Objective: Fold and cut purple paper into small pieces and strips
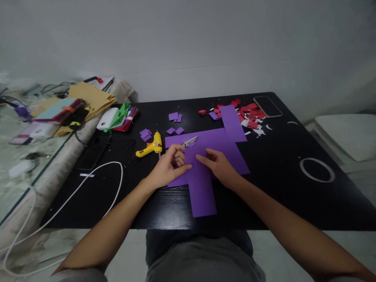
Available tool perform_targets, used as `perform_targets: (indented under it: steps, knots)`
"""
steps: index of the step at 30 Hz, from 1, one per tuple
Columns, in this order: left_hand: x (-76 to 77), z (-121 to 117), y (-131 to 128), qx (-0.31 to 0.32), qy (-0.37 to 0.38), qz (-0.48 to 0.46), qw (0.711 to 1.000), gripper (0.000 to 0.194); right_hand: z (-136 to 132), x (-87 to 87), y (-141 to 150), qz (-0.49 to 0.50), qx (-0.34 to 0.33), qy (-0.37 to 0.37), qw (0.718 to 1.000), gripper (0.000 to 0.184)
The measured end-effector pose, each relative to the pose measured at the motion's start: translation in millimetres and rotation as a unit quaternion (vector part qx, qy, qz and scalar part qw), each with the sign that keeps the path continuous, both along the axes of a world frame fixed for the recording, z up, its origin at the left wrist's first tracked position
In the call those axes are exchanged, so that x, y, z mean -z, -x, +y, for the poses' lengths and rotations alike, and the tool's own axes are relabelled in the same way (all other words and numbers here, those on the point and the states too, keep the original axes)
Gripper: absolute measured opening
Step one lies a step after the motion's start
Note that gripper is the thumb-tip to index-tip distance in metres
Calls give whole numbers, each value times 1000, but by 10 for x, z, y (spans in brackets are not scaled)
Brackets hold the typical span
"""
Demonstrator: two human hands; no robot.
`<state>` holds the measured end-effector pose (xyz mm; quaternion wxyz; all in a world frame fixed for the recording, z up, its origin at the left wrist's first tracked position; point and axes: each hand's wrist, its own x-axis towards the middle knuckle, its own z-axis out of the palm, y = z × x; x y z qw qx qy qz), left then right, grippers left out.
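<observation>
Right now, the left hand pinches a purple strip at its left edge, fingers curled behind. The right hand rests its thumb on the strip, fingers half bent; whether they grip, I cannot tell. The strip overlaps a larger purple sheet, right of a yellow glue gun.
</observation>
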<state>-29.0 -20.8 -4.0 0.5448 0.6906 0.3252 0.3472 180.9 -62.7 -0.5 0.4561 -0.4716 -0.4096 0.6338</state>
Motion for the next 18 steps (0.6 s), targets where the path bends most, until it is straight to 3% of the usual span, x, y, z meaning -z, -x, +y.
perform_targets:
  steps: [5, 7, 9, 18]
  knots:
    - [-20, -7, 24, -58, -84, 73, 992, 33, -37, -19, 18, 26, 4, 8, 1000, 33]
    - [-41, 10, 37, -60, -101, 101, 988, 21, -33, -33, 11, 32, 3, 7, 999, 33]
    - [-58, 13, 39, -56, -119, 119, 984, 21, -30, -39, 8, 39, 3, 9, 999, 32]
    - [-30, -2, 41, -31, -47, 114, 992, 31, -6, -9, -19, 11, 33, 7, 999, 36]
